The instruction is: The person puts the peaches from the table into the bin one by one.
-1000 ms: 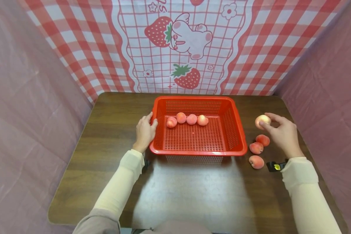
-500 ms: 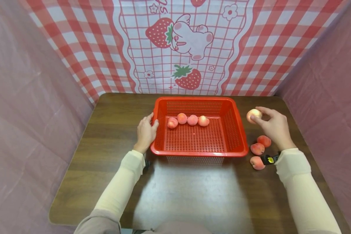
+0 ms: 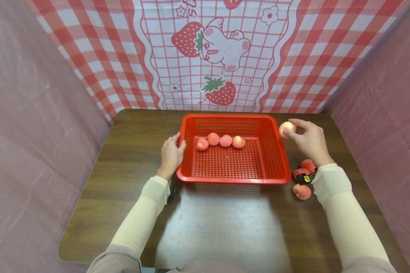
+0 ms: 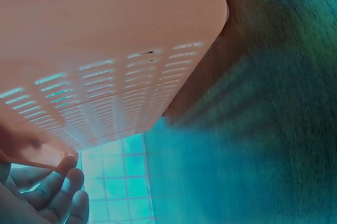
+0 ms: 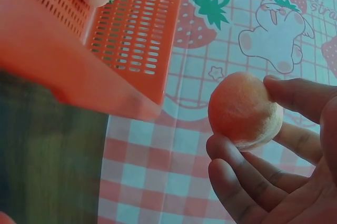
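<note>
Fingers of the right hand [image 3: 310,141] pinch a pale, glowing peach [image 3: 287,129], held up just beside the right rim of the red basket [image 3: 232,180] and apart from it, while those of the left hand [image 3: 171,153] are curled at the opposite rim, holding it. Four fruits [image 3: 226,141] lie in a row on the basket floor, and three loose peaches [image 3: 302,191] sit on the tabletop [image 3: 133,159] to its right, two partly hidden by a black wrist device [image 3: 304,178]. By that count the filling looks about half done: four in, one in hand, three left.
</note>
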Demonstrator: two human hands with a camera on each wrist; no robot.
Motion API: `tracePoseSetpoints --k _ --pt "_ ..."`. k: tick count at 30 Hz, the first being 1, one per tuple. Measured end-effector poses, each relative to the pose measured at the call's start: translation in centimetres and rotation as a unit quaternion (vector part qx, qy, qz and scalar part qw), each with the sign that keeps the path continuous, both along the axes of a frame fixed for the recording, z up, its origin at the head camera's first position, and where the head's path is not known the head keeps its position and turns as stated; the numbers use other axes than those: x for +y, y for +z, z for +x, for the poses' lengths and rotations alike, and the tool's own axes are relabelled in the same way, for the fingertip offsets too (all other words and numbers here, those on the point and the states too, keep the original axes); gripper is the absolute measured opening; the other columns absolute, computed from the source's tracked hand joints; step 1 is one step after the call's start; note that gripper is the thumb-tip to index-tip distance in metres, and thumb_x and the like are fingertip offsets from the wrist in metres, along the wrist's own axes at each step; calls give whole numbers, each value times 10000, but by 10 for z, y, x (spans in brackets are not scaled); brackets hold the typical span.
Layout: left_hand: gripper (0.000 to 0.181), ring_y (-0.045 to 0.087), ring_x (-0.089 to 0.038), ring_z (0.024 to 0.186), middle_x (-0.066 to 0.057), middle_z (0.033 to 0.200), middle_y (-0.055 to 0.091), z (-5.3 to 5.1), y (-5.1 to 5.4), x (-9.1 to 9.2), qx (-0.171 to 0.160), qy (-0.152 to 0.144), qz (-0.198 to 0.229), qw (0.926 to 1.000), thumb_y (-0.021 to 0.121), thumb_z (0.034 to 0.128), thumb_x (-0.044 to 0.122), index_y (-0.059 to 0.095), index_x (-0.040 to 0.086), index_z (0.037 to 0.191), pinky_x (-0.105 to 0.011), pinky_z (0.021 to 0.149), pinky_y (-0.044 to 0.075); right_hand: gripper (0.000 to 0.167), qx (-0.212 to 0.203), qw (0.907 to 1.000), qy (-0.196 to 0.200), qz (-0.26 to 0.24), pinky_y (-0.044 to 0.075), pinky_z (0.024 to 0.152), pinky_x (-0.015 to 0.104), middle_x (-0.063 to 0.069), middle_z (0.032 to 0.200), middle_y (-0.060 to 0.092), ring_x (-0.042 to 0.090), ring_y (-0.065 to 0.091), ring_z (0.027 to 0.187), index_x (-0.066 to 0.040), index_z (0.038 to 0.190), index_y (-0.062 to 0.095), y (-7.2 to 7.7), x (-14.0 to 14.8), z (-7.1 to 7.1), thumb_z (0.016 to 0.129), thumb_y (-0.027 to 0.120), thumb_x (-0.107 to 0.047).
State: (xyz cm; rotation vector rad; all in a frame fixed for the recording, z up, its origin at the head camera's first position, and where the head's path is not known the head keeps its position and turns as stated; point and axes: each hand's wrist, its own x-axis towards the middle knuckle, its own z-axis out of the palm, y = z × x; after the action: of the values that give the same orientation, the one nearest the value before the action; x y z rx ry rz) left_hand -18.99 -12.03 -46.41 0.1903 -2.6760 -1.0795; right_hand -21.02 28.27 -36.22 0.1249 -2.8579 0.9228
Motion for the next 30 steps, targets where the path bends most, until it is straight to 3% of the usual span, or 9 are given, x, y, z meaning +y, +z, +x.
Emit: tracePoseSetpoints --k 6,11,16,20,30 --pt "456 593 -379 1082 -176 1174 660 0 -1 -1 -6 11 44 10000 563 945 255 567 68 1361 -490 967 450 530 -100 9999 16 -11 464 794 470 249 1247 624 389 595 1036 -32 1316 592 -1 -10 -10 910 668 -363" --pt "457 591 -377 1087 -169 1178 659 -1 -1 -1 -25 19 63 10000 560 949 261 563 80 1368 -490 971 447 517 -227 9997 86 -77 465 848 533 259 1240 620 396 587 1041 -26 1320 587 -6 -21 -16 914 667 -338" --pt "460 590 -364 1082 -162 1178 658 -1 -2 -1 -89 13 89 9999 559 953 261 554 86 1378 -480 974 446 491 -213 9996 181 -59 451 835 535 257 1209 620 390 568 1009 -24 1318 587 -18 -31 -21 918 669 -297" --pt "458 592 -355 1083 -159 1176 660 0 -2 0 -129 33 49 9999 564 951 254 556 84 1377 -473 980 444 501 -376 9989 262 20 421 759 463 244 1179 610 340 511 928 -29 1326 583 -28 -40 -25 916 675 -303" --pt "458 602 -357 1056 -161 1148 668 -1 -1 0 -41 45 5 10000 569 943 251 565 77 1367 -478 953 453 511 -620 9969 452 190 376 666 397 225 1079 599 308 469 819 -52 1342 572 -39 -49 -37 928 652 -341"
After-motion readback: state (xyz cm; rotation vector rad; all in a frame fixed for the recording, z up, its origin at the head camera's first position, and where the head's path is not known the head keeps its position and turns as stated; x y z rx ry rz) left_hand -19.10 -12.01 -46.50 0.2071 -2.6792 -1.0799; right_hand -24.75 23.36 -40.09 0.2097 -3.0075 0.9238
